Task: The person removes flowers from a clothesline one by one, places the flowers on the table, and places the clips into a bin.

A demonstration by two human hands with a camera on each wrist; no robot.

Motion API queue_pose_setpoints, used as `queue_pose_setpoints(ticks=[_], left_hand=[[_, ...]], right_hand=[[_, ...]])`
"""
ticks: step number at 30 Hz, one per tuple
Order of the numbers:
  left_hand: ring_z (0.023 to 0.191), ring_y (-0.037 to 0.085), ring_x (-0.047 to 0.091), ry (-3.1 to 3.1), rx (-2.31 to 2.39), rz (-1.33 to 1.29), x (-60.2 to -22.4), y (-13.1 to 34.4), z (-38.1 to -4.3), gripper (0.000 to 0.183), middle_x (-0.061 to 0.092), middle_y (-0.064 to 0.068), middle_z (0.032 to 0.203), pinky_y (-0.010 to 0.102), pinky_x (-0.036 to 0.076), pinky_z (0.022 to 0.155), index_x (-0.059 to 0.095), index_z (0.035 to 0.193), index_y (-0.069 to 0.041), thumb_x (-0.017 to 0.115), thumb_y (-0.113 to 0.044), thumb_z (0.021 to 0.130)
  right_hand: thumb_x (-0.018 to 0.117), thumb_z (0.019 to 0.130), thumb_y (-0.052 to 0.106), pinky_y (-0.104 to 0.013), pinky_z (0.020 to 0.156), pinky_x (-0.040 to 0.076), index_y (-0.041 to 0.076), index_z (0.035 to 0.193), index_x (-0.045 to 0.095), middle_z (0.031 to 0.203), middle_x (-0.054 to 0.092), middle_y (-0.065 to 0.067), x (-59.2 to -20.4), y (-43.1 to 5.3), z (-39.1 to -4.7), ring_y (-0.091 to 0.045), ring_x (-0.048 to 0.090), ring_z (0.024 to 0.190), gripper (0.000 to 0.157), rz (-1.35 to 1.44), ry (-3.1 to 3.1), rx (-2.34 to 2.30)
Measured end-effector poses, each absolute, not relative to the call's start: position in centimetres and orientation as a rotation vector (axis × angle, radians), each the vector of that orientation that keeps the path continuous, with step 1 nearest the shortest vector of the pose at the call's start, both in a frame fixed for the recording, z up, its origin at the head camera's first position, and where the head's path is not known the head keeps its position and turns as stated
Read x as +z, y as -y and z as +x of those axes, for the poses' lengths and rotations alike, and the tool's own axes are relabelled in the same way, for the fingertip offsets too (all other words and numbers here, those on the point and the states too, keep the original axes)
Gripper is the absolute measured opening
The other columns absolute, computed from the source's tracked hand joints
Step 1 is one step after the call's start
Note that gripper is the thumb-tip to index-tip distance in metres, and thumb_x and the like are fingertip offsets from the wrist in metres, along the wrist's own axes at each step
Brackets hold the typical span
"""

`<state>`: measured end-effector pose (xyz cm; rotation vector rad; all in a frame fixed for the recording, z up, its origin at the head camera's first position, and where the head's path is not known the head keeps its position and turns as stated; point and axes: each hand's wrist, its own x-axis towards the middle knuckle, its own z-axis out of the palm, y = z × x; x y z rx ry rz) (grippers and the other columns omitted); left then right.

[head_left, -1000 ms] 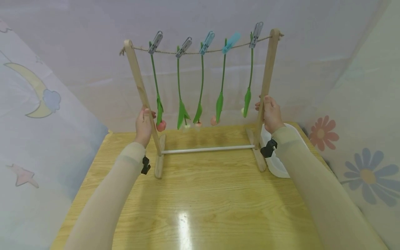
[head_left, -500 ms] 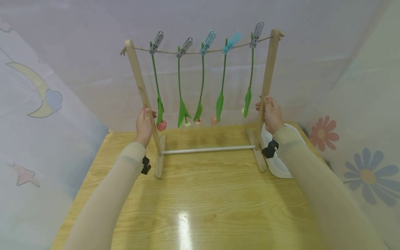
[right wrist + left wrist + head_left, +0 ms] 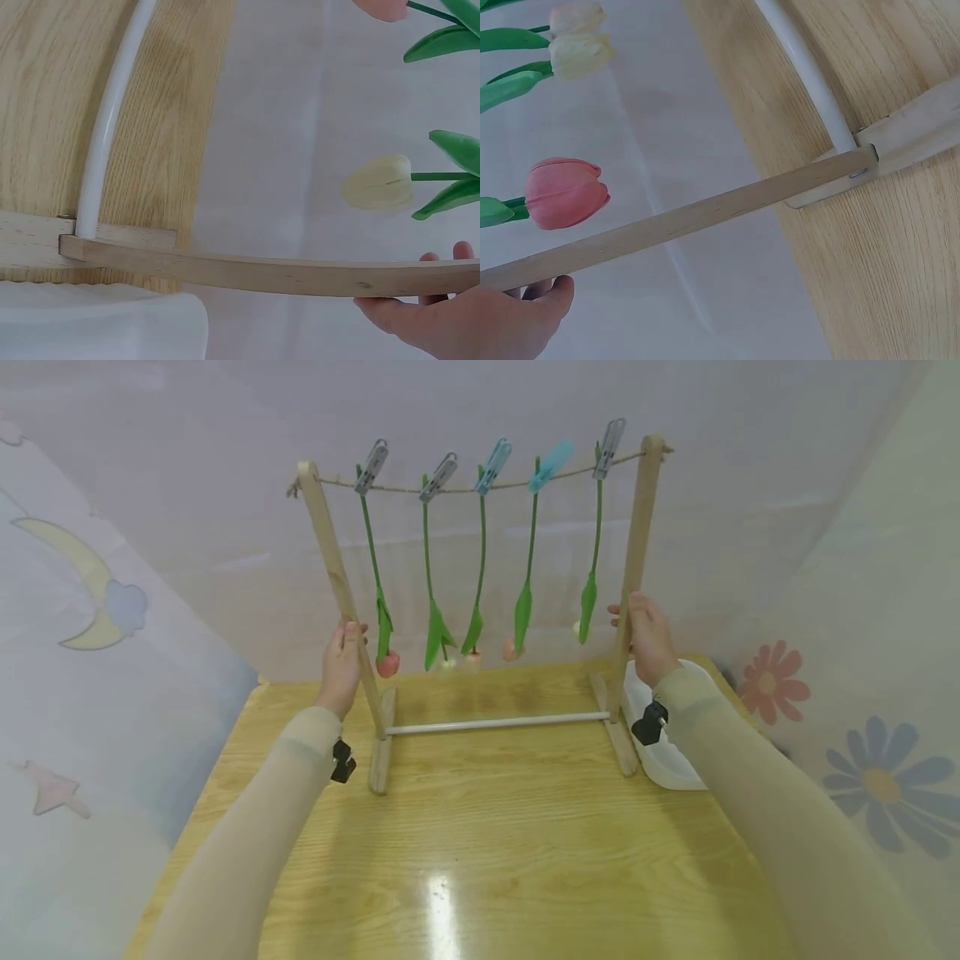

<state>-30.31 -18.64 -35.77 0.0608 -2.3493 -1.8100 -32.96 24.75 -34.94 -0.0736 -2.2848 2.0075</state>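
Note:
A wooden drying rack stands on the table, with two posts and a white crossbar (image 3: 498, 723) low between them. My left hand (image 3: 341, 668) grips the left post (image 3: 327, 543), fingers behind it and thumb on the near side. Likewise my right hand (image 3: 651, 639) holds the right post (image 3: 641, 518) at mid-height. Several artificial tulips hang upside down from a twine (image 3: 517, 484) by grey and blue clothespins, such as the blue clothespin (image 3: 551, 467). Closest to the left hand is a pink tulip (image 3: 566, 193); a pale yellow tulip (image 3: 379, 182) hangs near the right one.
A white plastic tub (image 3: 671, 764) sits just right of the rack's right foot (image 3: 619, 743), partly hidden by the right forearm. The wooden table (image 3: 480, 852) extends toward me. Printed cloth hangs behind and at both sides.
The head view has shifted slightly, so the rack appears a little lower and further left. Both hands stay on the posts, and the tulips hang as before.

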Motion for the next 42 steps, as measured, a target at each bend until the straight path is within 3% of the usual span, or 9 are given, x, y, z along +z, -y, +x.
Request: queue_pose_setpoints(ticks=[6,13,17,21,24,29,34,42], left_hand=[[0.142,0.028,0.027,2.345,-1.858,0.059,-35.2,18.6,-30.0,0.057,0.034,0.015,0.153,0.041,0.024,0.116,0.025,0.153,-0.005,0.027,-0.039,0.107],[0.147,0.025,0.006,2.376,-1.879,0.032,-32.7,17.5,-27.3,0.055,0.01,0.014,0.161,0.034,0.008,0.119,0.006,0.155,-0.003,0.023,-0.027,0.109],[0.147,0.023,0.006,2.362,-1.874,-0.002,-32.6,17.5,-26.8,0.054,0.006,0.012,0.161,0.032,0.009,0.119,0.006,0.155,-0.004,0.024,-0.024,0.109],[0.147,0.023,0.007,2.369,-1.84,-0.031,-33.8,18.4,-27.5,0.055,0.007,0.009,0.161,0.033,0.008,0.119,0.006,0.156,-0.008,0.026,-0.028,0.109],[0.147,0.022,0.009,2.386,-1.785,-0.054,-34.8,19.1,-28.1,0.058,0.009,0.006,0.162,0.033,0.008,0.119,0.006,0.157,-0.013,0.027,-0.035,0.108],[0.147,0.02,0.01,2.387,-1.742,-0.054,-34.5,19.5,-27.8,0.061,0.01,0.003,0.162,0.034,0.008,0.119,0.007,0.157,-0.016,0.027,-0.043,0.106],[0.147,0.018,0.01,2.367,-1.721,-0.05,-33.5,19.5,-27.3,0.062,0.012,0.004,0.162,0.031,0.008,0.119,0.01,0.157,-0.014,0.029,-0.043,0.106],[0.145,0.019,0.021,2.292,-1.644,-0.087,-31.9,19.5,-26.4,0.058,0.022,0.007,0.159,0.028,0.017,0.118,0.013,0.156,-0.011,0.031,-0.036,0.107]], right_hand=[[0.024,0.104,0.049,-0.051,0.104,0.032,0.005,0.154,0.022,0.152,0.031,-0.02,-34.6,-24.8,-32.4,-0.037,0.029,0.138,0.067,-0.017,2.32,2.053],[0.026,0.106,0.043,-0.064,0.106,0.026,0.005,0.154,0.023,0.152,0.024,-0.026,-32.6,-24.1,-30.6,-0.039,0.023,0.138,0.062,0.062,2.316,2.072],[0.025,0.105,0.045,-0.059,0.104,0.03,0.014,0.157,0.014,0.155,0.023,-0.021,-33.5,-24.8,-31.3,-0.037,0.023,0.14,0.062,0.071,2.34,2.06],[0.025,0.104,0.049,-0.054,0.102,0.033,0.016,0.157,0.01,0.156,0.026,-0.015,-34.4,-25.6,-32.0,-0.036,0.025,0.14,0.065,0.047,2.364,2.034],[0.026,0.104,0.048,-0.059,0.107,0.028,0.016,0.157,0.007,0.158,0.022,-0.015,-34.2,-25.7,-31.8,-0.038,0.022,0.142,0.065,0.027,2.366,2.034],[0.027,0.104,0.047,-0.062,0.109,0.024,0.019,0.157,0.01,0.16,0.015,-0.014,-33.7,-25.8,-31.6,-0.04,0.02,0.142,0.062,0.015,2.363,2.023],[0.029,0.104,0.049,-0.061,0.106,0.026,0.023,0.157,0.016,0.159,0.021,-0.013,-33.0,-25.8,-31.2,-0.038,0.024,0.141,0.061,0.02,2.382,1.968],[0.028,0.104,0.049,-0.066,0.108,0.022,0.022,0.157,0.015,0.159,0.022,-0.014,-31.6,-25.9,-30.8,-0.035,0.026,0.142,0.061,0.086,2.44,1.903]])
